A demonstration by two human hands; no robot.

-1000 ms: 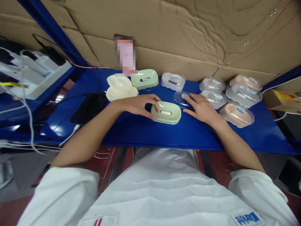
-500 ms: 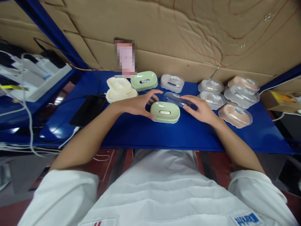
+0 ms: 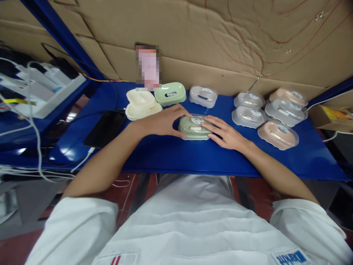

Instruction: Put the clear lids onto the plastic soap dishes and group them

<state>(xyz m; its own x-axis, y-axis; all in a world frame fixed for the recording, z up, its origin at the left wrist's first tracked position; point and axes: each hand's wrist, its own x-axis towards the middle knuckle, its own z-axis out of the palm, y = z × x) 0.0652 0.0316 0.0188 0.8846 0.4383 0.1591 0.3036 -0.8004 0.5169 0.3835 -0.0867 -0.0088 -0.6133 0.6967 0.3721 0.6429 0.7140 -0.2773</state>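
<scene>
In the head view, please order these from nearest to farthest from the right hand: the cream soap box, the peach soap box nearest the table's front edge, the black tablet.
From the right hand:
1. Peach soap box, to its right.
2. Cream soap box, far-left.
3. Black tablet, farthest left.

Cream dishes [image 3: 142, 104] beside a black tablet [image 3: 104, 128]

Head cam, looks fwd/down, close over blue table [image 3: 171, 154].

Dim, bluish light; soft focus, edges bowed by wide lens.
</scene>
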